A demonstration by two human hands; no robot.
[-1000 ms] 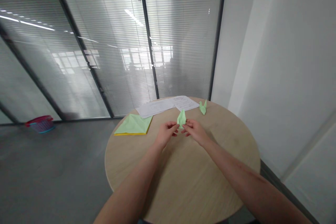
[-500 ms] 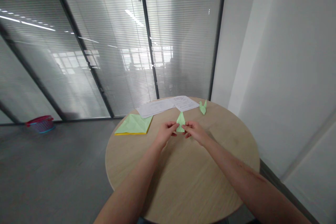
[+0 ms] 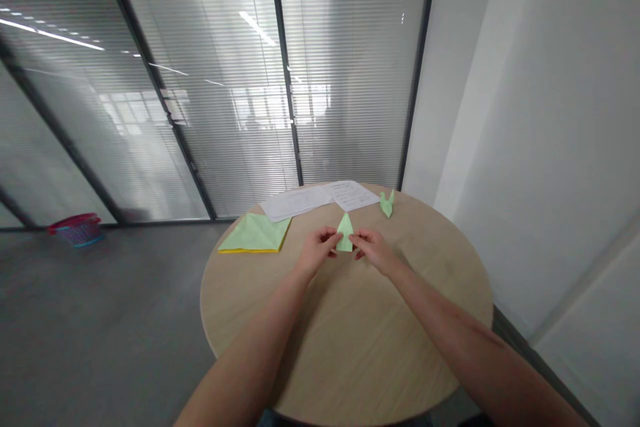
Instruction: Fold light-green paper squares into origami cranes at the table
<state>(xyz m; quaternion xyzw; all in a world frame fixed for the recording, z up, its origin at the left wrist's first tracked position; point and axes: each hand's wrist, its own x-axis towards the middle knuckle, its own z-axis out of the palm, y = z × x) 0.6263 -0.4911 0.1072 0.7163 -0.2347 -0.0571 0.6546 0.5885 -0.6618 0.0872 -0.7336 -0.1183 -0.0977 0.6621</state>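
Observation:
Between my two hands is a small folded piece of light green origami paper (image 3: 345,235), pointed at the top and held above the table. My left hand (image 3: 318,248) pinches its left edge, thumb on the near face. On the opposite edge, my right hand (image 3: 371,248) grips it between thumb and fingers. The fingers behind the paper are partly hidden. Farther back to the right stands a finished-looking green paper crane (image 3: 387,203). To the left lies a stack of green and yellow paper (image 3: 256,233).
A round wooden table (image 3: 370,347) carries everything. White printed sheets (image 3: 353,195) lie along its far edge. Beyond rises a glass partition with blinds (image 3: 240,113), with a white wall (image 3: 560,147) at the right. A red and blue basket (image 3: 79,229) sits on the floor.
The thumbs have shifted slightly on the folded paper, the right one outward toward its edge. Its front face now looks smoother. Both hands stay in nearly the same place.

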